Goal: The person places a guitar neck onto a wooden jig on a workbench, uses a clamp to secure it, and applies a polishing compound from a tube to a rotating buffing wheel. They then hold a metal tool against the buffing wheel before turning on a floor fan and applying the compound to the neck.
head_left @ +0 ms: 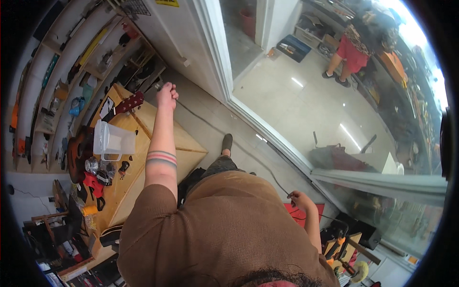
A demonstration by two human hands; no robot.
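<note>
My left hand (167,96) is raised at upper middle, closed on one end of a long grey cable (215,126), with a small dark piece at the fingertips. The cable stretches diagonally over the pale floor to my right hand (298,200), whose fingers pinch it at lower right. Beyond that hand the cable continues near a red board (301,217). Left of my raised arm, on a wooden bench (189,143), lie an acoustic guitar (80,155) with a red headstock, a clear plastic container (114,141) and small tools.
Curved-looking shelves (57,91) line the left wall. A glass partition (260,131) runs along my right; beyond it a person (354,52) in red shorts stands at a cluttered counter. At lower right are a dark case (366,232) and clamps (339,248). My foot (227,142) is on the floor.
</note>
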